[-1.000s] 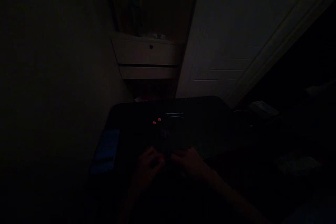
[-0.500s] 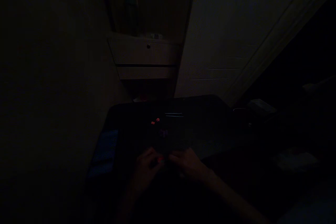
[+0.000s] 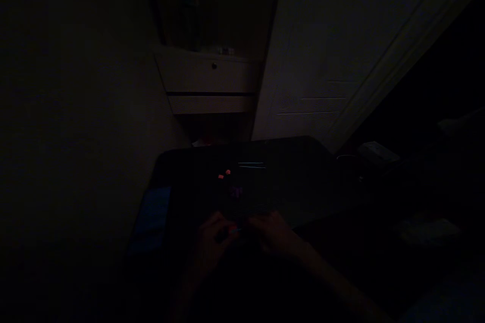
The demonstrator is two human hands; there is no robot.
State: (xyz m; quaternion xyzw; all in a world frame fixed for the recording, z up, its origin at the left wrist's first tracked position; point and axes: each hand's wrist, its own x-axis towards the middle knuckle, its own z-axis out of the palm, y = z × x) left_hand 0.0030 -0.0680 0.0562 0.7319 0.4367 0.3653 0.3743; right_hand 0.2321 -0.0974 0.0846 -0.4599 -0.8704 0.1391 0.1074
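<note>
The scene is very dark. My left hand [image 3: 212,232] is closed in a pinch around a small red piece [image 3: 232,229]. A thin pale-blue streak shows at the piece's right end. Just to the right, my right hand [image 3: 271,229] has its fingers drawn together, pointing at the red piece. What they hold, if anything, is lost in the dark. Beyond the hands, a cluster of small purple pieces [image 3: 236,192] lies on the black table [image 3: 295,176]. Two small orange-red pieces, one of them this orange piece [image 3: 221,176], lie farther back.
Two thin pale rods [image 3: 251,165] lie side by side toward the back of the table. A blue flat object [image 3: 152,219] rests at the left edge. Behind stand a drawer cabinet [image 3: 212,78] and a pale door [image 3: 303,60]. A whitish box [image 3: 378,152] is off to the right.
My right hand has shifted slightly to the right, away from the red piece. A pale-blue streak now shows beside that piece. My left hand stays almost in place.
</note>
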